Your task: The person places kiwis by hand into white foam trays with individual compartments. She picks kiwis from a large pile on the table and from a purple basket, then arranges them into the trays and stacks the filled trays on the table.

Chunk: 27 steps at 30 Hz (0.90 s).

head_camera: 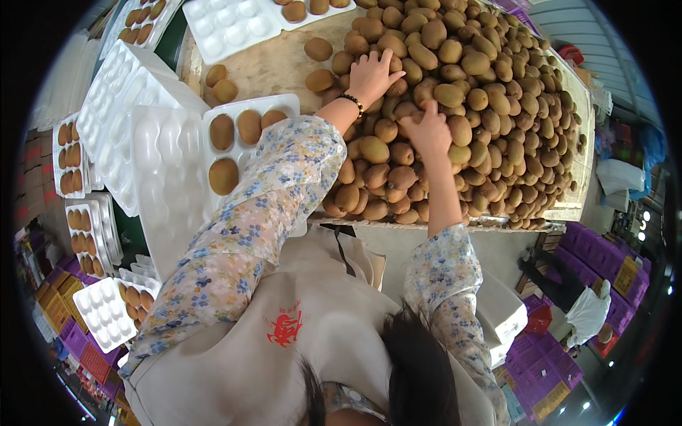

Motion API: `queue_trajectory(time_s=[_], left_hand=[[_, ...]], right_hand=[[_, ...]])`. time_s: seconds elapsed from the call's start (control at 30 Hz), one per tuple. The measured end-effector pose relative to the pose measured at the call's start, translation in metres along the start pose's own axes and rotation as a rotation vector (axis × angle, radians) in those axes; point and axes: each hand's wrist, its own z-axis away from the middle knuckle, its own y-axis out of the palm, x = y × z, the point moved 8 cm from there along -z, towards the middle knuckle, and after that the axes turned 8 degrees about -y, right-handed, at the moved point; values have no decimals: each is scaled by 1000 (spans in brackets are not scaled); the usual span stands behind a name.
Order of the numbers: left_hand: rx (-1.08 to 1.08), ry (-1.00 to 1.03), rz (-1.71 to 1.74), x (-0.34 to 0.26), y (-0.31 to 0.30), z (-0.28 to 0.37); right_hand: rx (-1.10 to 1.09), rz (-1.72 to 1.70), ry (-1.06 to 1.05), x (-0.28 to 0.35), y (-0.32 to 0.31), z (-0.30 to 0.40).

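Note:
My left hand (370, 79), with a dark bead bracelet at the wrist, reaches onto a large pile of brown kiwifruit (482, 112). Its fingers are spread over fruit at the pile's near-left side; whether it grips one is hidden. Close by, my right hand (430, 130) has its fingertips against a kiwifruit (407, 111), and I cannot tell if that fruit is held. Under my left forearm lies a white moulded plastic tray (242, 106) with several kiwifruit in its cups. The sleeve hides part of this tray.
Left of the tray stand stacked empty moulded trays (170, 128). Loose kiwifruit (225, 91) lie on the wooden tabletop (266, 66). Another white tray (232, 26) sits at the back. Filled trays (85, 234) are at far left. A person (586, 309) and purple crates (543, 367) are at right.

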Motion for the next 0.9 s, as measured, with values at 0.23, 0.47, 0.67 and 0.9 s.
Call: queue_trajectory(time_s=[0.23,0.47,0.67,0.9], left_hand=[[130,-183,235,14,-34,-10],[242,-356,555,28,-191,105],[580,-874,253,122,-293,233],[753,-860,-292,148,-278,268]], right_hand=[[126,460,-93,19,51,1],[303,518,-76,27,51,-32],[473,-248,-321,70,-1,24],[1213,-539,-300,232,72,116]])
